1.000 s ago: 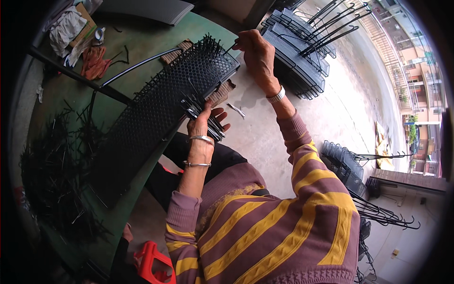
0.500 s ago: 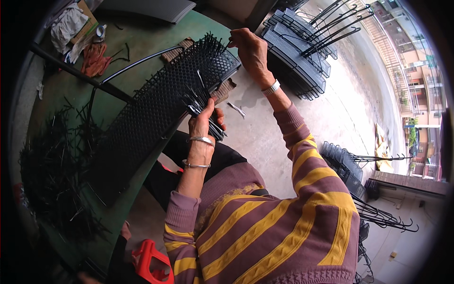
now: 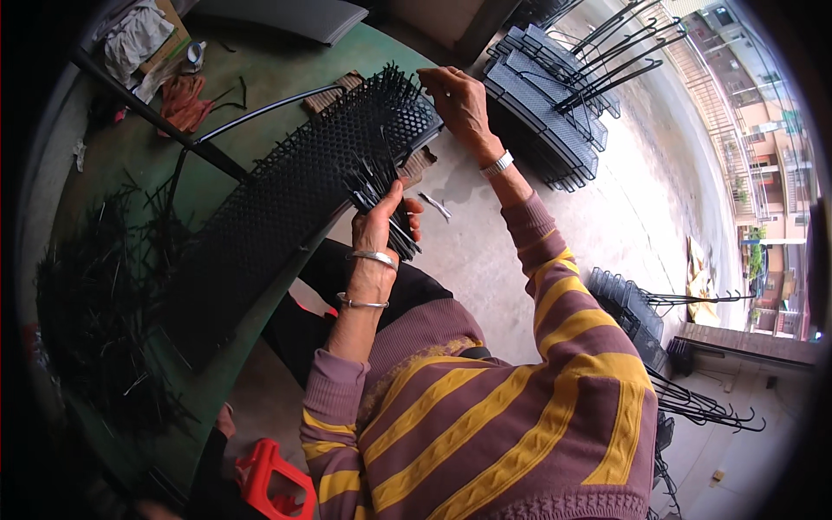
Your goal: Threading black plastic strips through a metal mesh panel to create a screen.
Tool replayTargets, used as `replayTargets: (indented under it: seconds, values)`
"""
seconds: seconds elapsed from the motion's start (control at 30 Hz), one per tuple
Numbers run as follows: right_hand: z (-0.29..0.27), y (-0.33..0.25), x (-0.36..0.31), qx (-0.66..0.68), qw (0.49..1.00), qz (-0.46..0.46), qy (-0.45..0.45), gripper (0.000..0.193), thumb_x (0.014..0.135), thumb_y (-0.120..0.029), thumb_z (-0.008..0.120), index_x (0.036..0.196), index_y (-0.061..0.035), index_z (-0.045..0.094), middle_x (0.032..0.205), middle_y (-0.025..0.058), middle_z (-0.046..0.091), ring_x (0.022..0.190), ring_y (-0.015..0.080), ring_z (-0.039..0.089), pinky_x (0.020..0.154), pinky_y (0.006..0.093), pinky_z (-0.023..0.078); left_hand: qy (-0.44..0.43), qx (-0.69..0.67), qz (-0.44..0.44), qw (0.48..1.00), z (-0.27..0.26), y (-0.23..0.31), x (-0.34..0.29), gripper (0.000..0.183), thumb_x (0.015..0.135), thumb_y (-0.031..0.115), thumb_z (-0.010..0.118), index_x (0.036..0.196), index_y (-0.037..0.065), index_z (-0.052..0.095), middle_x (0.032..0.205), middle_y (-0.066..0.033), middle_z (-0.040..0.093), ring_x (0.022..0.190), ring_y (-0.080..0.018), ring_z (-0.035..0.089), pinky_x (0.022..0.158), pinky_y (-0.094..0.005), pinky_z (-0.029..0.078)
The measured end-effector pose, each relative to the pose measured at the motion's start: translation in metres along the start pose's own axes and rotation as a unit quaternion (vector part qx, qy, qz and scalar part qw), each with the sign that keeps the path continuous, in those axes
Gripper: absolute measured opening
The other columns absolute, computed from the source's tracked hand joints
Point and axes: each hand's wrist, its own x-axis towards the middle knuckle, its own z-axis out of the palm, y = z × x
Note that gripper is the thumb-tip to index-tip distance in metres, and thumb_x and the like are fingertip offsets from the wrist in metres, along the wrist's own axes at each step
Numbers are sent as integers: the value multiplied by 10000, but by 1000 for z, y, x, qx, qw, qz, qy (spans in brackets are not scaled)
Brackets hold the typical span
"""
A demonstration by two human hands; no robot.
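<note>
Here's the left hand [image 3: 379, 217], closed firmly round a bundle of black strips [image 3: 371, 179], right over the near edge of the panel [image 3: 286, 191]! That panel, dark and full of holes, lies aslant on the green table [image 3: 277, 65], with cardboard [image 3: 418, 165] showing at its sides. Up at the far end, strips bristle from the holes, and there's the right hand [image 3: 459, 102], fingertips drawn together just beside them; whether they pinch a strip, I can't tell. Over on the left, a big dark heap [image 3: 104, 321] sprawls across the table.
</note>
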Motion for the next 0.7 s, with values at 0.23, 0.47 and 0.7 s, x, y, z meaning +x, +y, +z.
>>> replayTargets:
  seconds: [0.23,0.47,0.7]
  values:
    - [-3,-37,-19,-125,988,89,12,305,865,-317,703,1005,-47,721,803,114,590,729,294,567,674,391,469,-12,35,25,999,-5,-1,-1,319,913,293,664,1108,40,653,733,-83,636,517,-130,531,456,-271,444]
    - [-35,-86,-30,279,866,280,-306,410,921,-366,655,1053,19,693,901,45,681,834,97,585,747,272,479,-20,59,-12,998,4,-1,-5,298,923,310,649,1108,77,647,760,-96,647,499,-134,523,460,-273,436]
    - [-27,-82,-38,358,833,337,-254,319,932,-292,655,1053,-2,711,869,7,669,790,64,577,719,222,472,-10,57,-27,998,-1,-2,-3,301,930,317,638,1124,87,647,754,-88,643,494,-125,518,459,-278,428]
